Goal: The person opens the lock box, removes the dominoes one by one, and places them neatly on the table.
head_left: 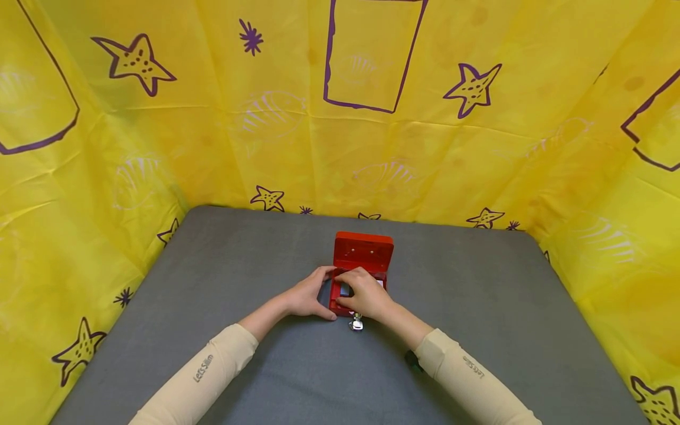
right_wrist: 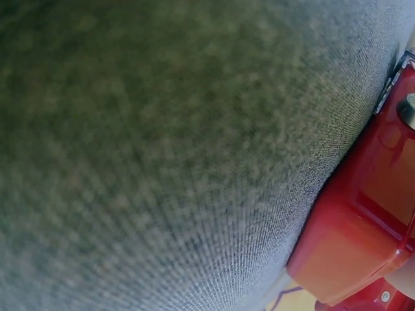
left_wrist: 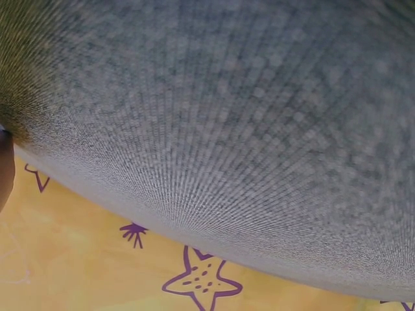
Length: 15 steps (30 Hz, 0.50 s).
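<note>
A red cash box (head_left: pixel 363 251) sits on the grey table with its lid raised. In the head view my left hand (head_left: pixel 307 295) holds the box's left side, thumb at the front corner and fingers farther back. My right hand (head_left: pixel 368 295) reaches over the box, its thumb and fingers bent down into it. Between them shows a small bluish-dark thing (head_left: pixel 345 290), partly hidden; whether they pinch it I cannot tell. Silver keys (head_left: pixel 356 323) hang at the box's front. The right wrist view catches the box's red side (right_wrist: pixel 347 253) and round lock (right_wrist: pixel 408 110).
The grey tabletop (head_left: pixel 287 372) extends around the box. Yellow cloth with purple starfish (head_left: pixel 473 88) stands behind and at both sides. Something white (head_left: pixel 379 283) shows inside the box at the right. A dark object (head_left: pixel 412 360) peeks out beside the right forearm.
</note>
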Tool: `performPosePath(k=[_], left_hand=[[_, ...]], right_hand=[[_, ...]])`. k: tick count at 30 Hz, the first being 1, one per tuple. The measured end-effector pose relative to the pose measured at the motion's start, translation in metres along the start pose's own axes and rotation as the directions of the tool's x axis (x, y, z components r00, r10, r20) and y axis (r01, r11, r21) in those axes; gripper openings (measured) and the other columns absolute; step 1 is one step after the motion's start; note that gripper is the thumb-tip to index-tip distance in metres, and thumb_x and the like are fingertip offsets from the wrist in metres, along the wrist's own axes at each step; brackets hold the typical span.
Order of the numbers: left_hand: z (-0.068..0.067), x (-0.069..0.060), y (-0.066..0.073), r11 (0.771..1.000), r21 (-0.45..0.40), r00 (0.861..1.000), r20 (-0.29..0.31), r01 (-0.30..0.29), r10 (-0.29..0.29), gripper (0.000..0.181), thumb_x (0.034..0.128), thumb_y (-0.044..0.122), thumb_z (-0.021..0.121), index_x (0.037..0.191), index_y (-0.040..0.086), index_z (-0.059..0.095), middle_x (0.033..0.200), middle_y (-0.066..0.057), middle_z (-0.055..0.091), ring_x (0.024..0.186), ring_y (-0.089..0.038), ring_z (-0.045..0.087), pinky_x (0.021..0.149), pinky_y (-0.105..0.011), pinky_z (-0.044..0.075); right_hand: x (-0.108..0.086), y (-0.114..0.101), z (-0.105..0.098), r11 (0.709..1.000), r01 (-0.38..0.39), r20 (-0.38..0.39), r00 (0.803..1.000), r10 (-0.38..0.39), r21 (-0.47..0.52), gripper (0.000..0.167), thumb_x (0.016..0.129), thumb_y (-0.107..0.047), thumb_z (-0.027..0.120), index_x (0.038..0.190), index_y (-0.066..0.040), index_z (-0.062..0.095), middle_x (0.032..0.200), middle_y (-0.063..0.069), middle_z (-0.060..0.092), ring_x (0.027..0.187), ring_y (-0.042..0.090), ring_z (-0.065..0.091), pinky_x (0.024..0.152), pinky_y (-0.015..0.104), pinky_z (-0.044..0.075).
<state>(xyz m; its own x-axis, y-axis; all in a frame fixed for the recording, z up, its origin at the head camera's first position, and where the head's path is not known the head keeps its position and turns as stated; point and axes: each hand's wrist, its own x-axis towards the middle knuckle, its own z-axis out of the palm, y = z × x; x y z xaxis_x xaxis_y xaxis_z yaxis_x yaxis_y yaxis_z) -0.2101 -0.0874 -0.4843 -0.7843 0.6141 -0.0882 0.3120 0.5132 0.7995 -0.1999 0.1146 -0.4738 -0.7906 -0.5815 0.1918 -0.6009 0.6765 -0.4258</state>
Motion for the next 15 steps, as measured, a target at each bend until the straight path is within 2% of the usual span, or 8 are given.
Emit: performPosePath(k=[7, 15], left_hand=[[0.0001, 0.0004, -0.0005, 1.000, -0.007, 1.000, -0.007, -0.014, 0.014, 0.103, 0.0688, 0.022, 0.090, 0.147, 0.001, 0.025, 0.144, -0.016, 0.038, 0.133, -0.027, 0.039, 0.111, -0.045, 0.030], [0.0005, -0.0011, 0.0005, 1.000, -0.012, 1.000, -0.012, -0.016, 0.016, 0.103, 0.0683, 0.022, 0.090, 0.146, 0.001, 0.026, 0.143, -0.016, 0.039, 0.132, -0.028, 0.040, 0.110, -0.046, 0.030]], right_hand=[[0.0006, -0.0005, -0.0008, 1.000, -0.014, 0.018, 1.000, 0.014, 0.013, 0.044, 0.080, -0.022, 0.080, 0.119, -0.005, 0.068, 0.114, 0.009, 0.069, 0.108, 0.024, 0.056, 0.097, 0.038, 0.046], [0.0002, 0.0002, 0.0002, 1.000, -0.003, 0.005, 1.000, 0.003, 0.015, 0.043, 0.080, -0.022, 0.081, 0.117, -0.004, 0.068, 0.112, 0.010, 0.069, 0.108, 0.025, 0.056, 0.096, 0.038, 0.046]])
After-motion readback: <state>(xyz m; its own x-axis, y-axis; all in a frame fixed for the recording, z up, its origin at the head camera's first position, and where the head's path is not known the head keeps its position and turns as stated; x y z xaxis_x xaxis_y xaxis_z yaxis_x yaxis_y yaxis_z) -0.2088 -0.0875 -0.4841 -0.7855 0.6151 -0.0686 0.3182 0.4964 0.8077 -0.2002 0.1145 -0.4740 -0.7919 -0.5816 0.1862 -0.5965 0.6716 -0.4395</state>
